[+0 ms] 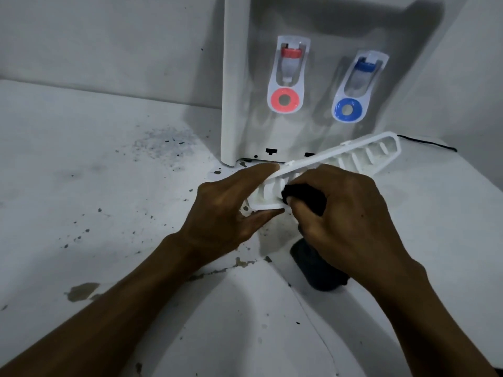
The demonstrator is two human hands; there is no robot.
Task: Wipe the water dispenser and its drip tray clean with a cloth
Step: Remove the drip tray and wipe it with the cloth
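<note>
A white water dispenser (245, 77) stands at the back with a red tap (289, 74) and a blue tap (358, 88). Its white slotted drip tray (362, 156) is lifted off and tilted, in front of the dispenser. My left hand (226, 210) grips the tray's near end between thumb and fingers. My right hand (343, 210) holds a dark cloth (304, 194) bunched in its fingers and presses it against the tray's slots near the left end. The rest of the cloth (318, 270) hangs down under my right hand onto the counter.
The white counter (109, 186) is stained with dark specks and chipped patches. A wall (109, 36) runs behind on the left. A black cable (427, 142) lies to the right of the dispenser.
</note>
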